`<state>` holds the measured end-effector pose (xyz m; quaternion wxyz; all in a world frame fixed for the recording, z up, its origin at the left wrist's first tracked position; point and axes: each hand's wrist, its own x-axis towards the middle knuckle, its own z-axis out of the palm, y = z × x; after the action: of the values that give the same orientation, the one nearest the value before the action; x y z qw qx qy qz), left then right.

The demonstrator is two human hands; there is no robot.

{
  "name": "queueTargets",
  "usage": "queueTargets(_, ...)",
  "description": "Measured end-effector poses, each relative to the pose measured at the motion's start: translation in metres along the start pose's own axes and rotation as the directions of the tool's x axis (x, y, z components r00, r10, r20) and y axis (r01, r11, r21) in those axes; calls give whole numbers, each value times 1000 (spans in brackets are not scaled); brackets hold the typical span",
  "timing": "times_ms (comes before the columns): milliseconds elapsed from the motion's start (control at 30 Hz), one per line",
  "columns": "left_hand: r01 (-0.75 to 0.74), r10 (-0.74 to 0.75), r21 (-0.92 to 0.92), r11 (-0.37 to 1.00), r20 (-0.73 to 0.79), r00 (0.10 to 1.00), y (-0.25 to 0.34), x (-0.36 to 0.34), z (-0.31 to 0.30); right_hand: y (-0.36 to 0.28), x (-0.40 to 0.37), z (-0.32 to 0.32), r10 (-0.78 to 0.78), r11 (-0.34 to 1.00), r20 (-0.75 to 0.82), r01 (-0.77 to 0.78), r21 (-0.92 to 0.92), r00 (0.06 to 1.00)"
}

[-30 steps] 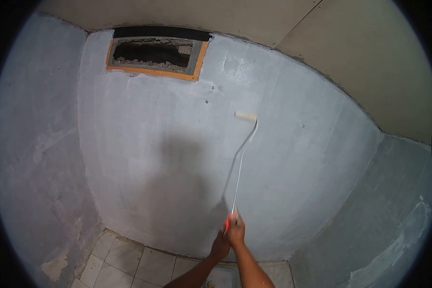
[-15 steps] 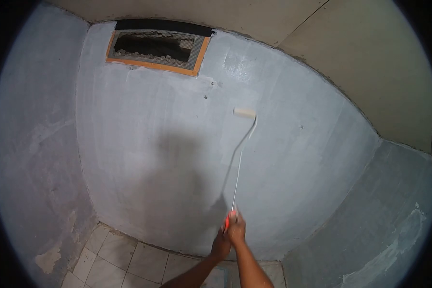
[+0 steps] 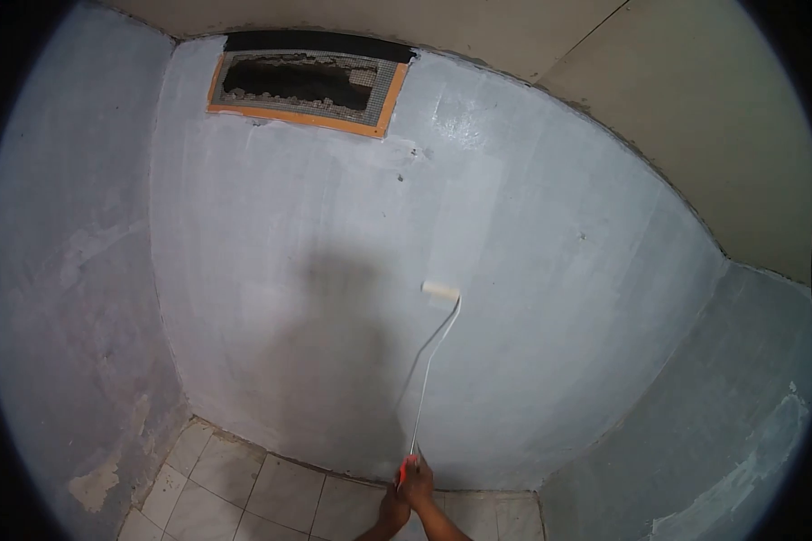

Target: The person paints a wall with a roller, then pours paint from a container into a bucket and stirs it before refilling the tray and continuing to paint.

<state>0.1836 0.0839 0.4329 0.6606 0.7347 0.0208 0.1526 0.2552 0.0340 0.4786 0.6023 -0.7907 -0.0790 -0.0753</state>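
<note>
A paint roller (image 3: 441,290) with a cream sleeve, a long thin metal rod and a red handle lies against the pale grey-white wall (image 3: 532,361). Both hands are wrapped around its handle near the bottom of the view. My right hand (image 3: 418,487) is higher on the grip, and my left hand (image 3: 393,507) sits just below and to the left of it. The fingers are partly hidden behind the hands. Below the vent, a lighter strip of paint runs down the wall above the roller.
High on the wall is a vent opening (image 3: 302,83) with an orange frame and torn mesh. A beige ceiling (image 3: 695,117) slopes overhead. Floor tiles (image 3: 284,496) lie at the wall's foot. Side walls (image 3: 72,270) stand left and right, the left one with peeled patches.
The roller has come down the wall and slightly left, with both hands lowered along with it. The view has shifted slightly.
</note>
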Motion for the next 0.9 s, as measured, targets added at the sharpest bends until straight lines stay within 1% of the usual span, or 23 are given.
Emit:
queueTargets(33, 64, -64, 42, 997, 14, 998, -17, -14, 3, -10, -22, 0, 156, 986, 23, -157, 61, 988)
queueTargets(67, 62, -63, 41, 997, 8, 998, -15, -9, 2, -28, -26, -2, 152, 986, 28, -153, 61, 988)
queueTargets(133, 119, -120, 51, 992, 29, 992, -6, 3, 0, -66, -17, -7, 45, 995, 51, -49, 88, 998)
queueTargets(167, -18, 18, 54, 998, -11, 1000, 13, 18, -4, -67, 5, -7, -45, 998, 20, 44, 49, 999)
queueTargets(200, -151, 154, 67, 986, -48, 987, 36, 39, -11, -72, 28, -5, -133, 991, -7, 133, 11, 991)
queueTargets(233, -170, 177, 94, 981, -66, 982, 48, 67, -14, -115, 44, -5, -271, 958, -60, 263, -115, 961)
queueTargets(267, -188, 199, 122, 975, -82, 977, 63, 91, -18, -96, 80, -1, -159, 982, 5, 158, 102, 987)
queueTargets(333, -185, 170, -92, 978, -152, 974, 112, 131, -32, -168, 101, 4, -151, 951, 27, 137, 277, 988)
queueTargets(367, -183, 168, -91, 979, -152, 974, 119, 139, -38, -185, 103, 7, -148, 951, 28, 135, 278, 989)
queueTargets(433, -63, 58, -44, 997, -112, 992, 124, 147, -50, -202, 106, 16, -94, 921, 6, 85, 379, 996)
queueTargets(467, -60, 54, -44, 997, -116, 992, 115, 141, -51, -185, 103, 21, -92, 922, 10, 82, 379, 996)
queueTargets(533, -101, 107, 55, 993, -128, 986, 83, 110, -52, -128, 88, 31, -161, 944, 56, 137, 300, 985)
queueTargets(600, 26, -30, -35, 999, -117, 993, 39, 66, -50, -106, 41, 37, -216, 965, 31, 208, 163, 976)
queueTargets(667, -44, 54, 102, 994, -101, 993, 19, 22, -56, -89, -3, 43, -50, 999, 7, 50, -19, 999)
queueTargets(700, -46, 57, 103, 994, -103, 993, 4, 14, -57, -71, -13, 50, -53, 998, 8, 53, -17, 999)
queueTargets(733, 58, -50, 110, 992, -74, 996, -10, 10, -57, -51, -17, 57, 8, 999, -15, -7, 54, 1000)
queueTargets(767, 165, -161, 120, 979, -43, 986, -10, 7, -58, -44, -10, 59, 42, 995, -25, -39, 88, 999)
queueTargets(800, 167, -163, 119, 979, -41, 986, -10, 15, -58, -38, -4, 61, 76, 990, -34, -71, 123, 997)
queueTargets(833, 66, -62, 75, 995, -60, 996, 8, 29, -63, -44, 14, 58, -98, 995, -42, 100, 30, 994)
queueTargets(867, -36, 39, 33, 999, -83, 996, 28, 45, -68, -60, 30, 55, -269, 962, -32, 267, -63, 963)
queueTargets(900, -34, 38, 50, 998, -89, 995, 51, 66, -73, -88, 46, 52, -234, 972, -2, 234, 35, 972)
